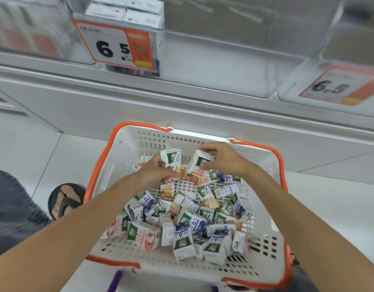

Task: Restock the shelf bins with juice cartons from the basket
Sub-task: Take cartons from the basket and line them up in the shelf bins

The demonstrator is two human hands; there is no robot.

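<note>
Left hand gripping 1 carton, right hand another, above basket

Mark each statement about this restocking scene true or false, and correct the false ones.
1. The left hand grips a carton with a straw. True.
2. The right hand grips a second carton. True.
3. The basket has a blue rim. False: the rim is orange.
4. The price label on the left bin shows a 6 and a 5. True.
5. Nothing else is left in the basket. False: a heap of cartons lies in it.
6. The basket stands on the shelf. False: it sits below the shelf, in front of it.
</note>
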